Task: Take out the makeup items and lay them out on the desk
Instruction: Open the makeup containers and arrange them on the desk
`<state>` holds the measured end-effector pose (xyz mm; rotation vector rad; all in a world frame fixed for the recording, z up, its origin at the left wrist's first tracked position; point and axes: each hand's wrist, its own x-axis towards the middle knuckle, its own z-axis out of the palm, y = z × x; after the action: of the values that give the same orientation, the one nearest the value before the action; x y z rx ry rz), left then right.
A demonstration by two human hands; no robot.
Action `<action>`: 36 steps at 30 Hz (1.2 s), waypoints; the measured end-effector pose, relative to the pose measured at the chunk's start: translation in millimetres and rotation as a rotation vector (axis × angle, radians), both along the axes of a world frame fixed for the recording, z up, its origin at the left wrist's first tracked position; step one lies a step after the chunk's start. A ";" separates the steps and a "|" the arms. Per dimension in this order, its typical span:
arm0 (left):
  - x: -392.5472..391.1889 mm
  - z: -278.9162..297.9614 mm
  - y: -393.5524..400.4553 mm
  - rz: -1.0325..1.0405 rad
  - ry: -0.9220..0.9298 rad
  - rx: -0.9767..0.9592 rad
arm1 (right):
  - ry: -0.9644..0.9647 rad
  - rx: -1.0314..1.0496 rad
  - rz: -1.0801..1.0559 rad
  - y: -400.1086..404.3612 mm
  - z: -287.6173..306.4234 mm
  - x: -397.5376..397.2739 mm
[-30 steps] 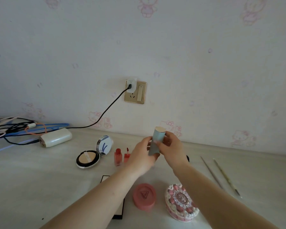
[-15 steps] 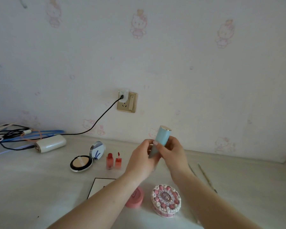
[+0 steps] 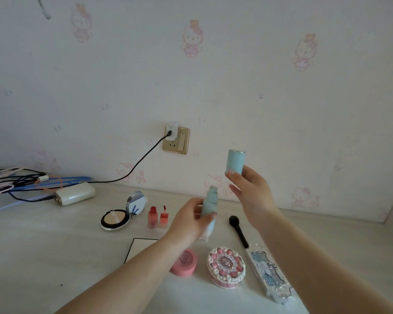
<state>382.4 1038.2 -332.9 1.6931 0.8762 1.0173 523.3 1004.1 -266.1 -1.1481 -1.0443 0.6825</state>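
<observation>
Near the middle of the frame, the left hand (image 3: 188,219) grips the pale blue tube (image 3: 208,214) upright, while the right hand (image 3: 251,191), higher, pinches its cap (image 3: 234,161), apparently so the contents can be inspected. Fingers hide the tube's lower body; its exposed top is too blurred to read. Below, on the desk (image 3: 32,245), sit the laid-out compacts.

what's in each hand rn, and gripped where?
Left hand grips the light-blue tube around its middle. Right hand pinches the tube's light-blue cap at its lower end.
</observation>
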 end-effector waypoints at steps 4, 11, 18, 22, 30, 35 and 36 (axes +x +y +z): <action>-8.9 -3.3 7.1 0.115 0.017 0.005 | -0.144 -0.096 -0.096 5.3 -17.5 10.3; -13.3 -19.6 20.9 0.200 0.088 -0.013 | -0.364 -0.261 -0.211 10.4 -49.1 16.6; -3.8 -34.7 34.0 0.224 0.127 -0.051 | -0.516 -0.334 -0.126 29.1 -66.9 10.4; -0.8 -39.5 38.5 0.218 0.143 -0.056 | -0.592 -0.371 -0.109 38.5 -80.5 10.2; 9.3 -40.6 53.5 0.262 0.140 -0.025 | -0.641 -0.444 -0.084 57.5 -110.5 12.5; 16.7 -42.4 63.9 0.300 0.127 -0.021 | -0.661 -0.461 -0.076 64.7 -114.2 14.9; 18.1 -42.9 65.9 0.306 0.122 -0.023 | -0.675 -0.464 -0.078 66.2 -114.5 15.3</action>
<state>400.6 1104.2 -375.8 1.6465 1.2502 1.1080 538.7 1070.3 -380.5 -1.8923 -1.4314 0.4898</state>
